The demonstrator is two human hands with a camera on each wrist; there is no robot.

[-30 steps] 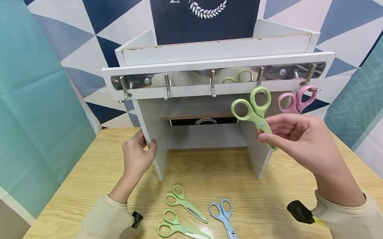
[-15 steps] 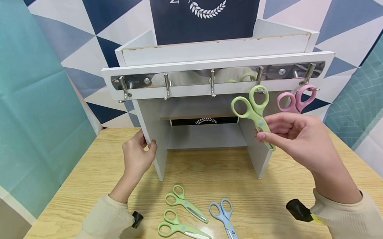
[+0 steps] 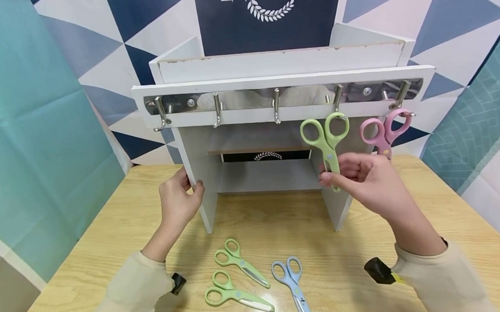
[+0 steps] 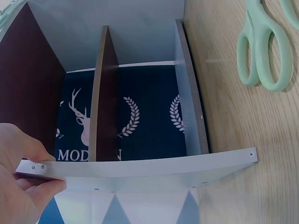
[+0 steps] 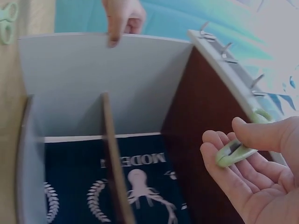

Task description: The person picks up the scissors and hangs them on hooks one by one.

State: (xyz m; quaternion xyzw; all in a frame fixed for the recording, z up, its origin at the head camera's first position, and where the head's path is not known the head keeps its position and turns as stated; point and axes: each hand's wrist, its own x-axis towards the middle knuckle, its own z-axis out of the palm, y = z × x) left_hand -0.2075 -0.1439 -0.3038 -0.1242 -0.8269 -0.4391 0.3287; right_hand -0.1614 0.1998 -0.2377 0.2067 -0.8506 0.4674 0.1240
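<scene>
Green-handled scissors point blade-down in my right hand, thumb and fingers pinching the blades. Their right finger loop overlaps the tip of the fourth hook in the head view. The right wrist view shows the green blade end between thumb and fingers. With my left hand I grip the front edge of the left side panel of a white shelf unit; the left wrist view shows thumb and fingers on either side of that panel. Pink scissors hang on the rightmost hook.
A metal hook strip runs along the unit's front board. Two green scissors and one blue pair lie on the wooden table in front. Patterned cloth stands behind.
My right hand has moved left, and the green scissors now hang more upright, their right loop still at the fourth hook. My left hand keeps its grip on the panel.
</scene>
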